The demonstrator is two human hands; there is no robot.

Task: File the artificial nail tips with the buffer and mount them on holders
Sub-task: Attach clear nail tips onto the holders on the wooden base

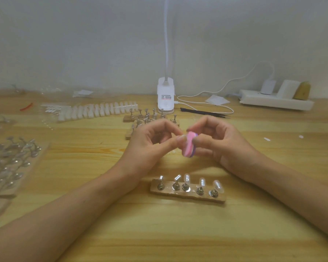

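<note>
Holders (187, 193) nearest, three bearing tips (187, 178). Above, left hand (150, 144) pinches a tip (181, 137) (light, springy, likely slippery; best held by its sides) against the buffer (188, 146), which the right hand (218, 142) grips.

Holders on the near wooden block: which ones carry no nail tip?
The leftmost holder and the second holder: their metal tops are bare. The three holders to their right each carry a clear nail tip.

I've just the head camera, facing forward and down, close over left hand (150, 146) and right hand (222, 142).
</note>
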